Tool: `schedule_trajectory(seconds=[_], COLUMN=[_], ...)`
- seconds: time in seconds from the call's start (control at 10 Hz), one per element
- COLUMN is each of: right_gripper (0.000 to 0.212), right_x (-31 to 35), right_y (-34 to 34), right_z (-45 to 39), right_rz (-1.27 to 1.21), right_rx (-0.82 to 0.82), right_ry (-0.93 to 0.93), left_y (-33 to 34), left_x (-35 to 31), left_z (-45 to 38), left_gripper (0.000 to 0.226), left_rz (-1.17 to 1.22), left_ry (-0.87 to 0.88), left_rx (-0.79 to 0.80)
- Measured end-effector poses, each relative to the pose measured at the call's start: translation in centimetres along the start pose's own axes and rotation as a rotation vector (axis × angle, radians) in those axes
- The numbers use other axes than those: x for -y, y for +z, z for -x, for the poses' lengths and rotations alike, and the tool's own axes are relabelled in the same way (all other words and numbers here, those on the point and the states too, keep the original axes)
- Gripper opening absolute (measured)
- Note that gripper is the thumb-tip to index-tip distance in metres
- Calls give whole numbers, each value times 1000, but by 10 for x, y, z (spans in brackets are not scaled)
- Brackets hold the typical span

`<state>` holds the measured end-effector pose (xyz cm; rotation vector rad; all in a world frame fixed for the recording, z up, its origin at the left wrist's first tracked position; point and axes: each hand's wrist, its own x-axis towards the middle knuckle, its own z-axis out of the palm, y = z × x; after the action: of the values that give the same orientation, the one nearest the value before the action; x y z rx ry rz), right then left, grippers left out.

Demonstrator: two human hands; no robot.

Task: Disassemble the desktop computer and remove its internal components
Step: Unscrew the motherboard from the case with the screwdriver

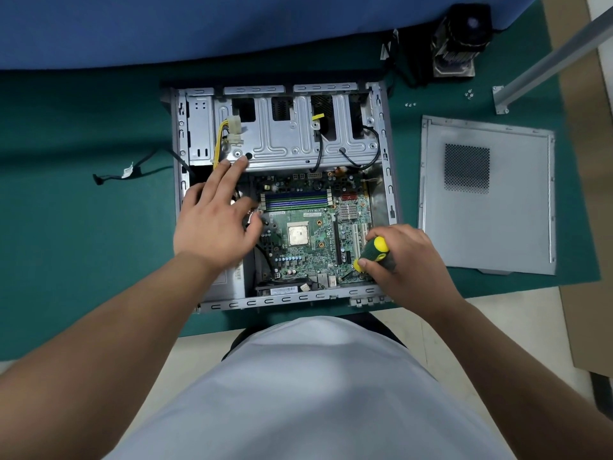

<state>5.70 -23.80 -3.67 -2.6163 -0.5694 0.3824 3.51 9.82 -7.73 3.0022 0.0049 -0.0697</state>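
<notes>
Where a blue partition (pixel 199 24) rises, green mat (pixel 83 244) covers the table.

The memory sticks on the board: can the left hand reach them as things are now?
Probably yes. The left hand lies open just left of the memory sticks, and nothing covers them. The right hand with the screwdriver is at the board's near right corner, out of the way.

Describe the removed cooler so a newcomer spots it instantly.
Start at the open case on the green mat, then look beyond its far right corner. The cooler stands there by the blue edge: a black fan on a finned metal block, unlike the flat grey panel nearer.
</notes>
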Motion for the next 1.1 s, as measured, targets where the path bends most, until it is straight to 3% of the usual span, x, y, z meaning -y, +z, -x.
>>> schedule_trajectory(seconds=[1.1], right_gripper=[33], right_x=[-1], right_y=[-1], right_z=[4], right_rz=[-27], right_rx=[32], right_ry=[-18], left_y=[-1], left_x=[0], left_z=[-1], left_gripper=[42], left_rz=[5], left_ry=[3], left_rx=[4])
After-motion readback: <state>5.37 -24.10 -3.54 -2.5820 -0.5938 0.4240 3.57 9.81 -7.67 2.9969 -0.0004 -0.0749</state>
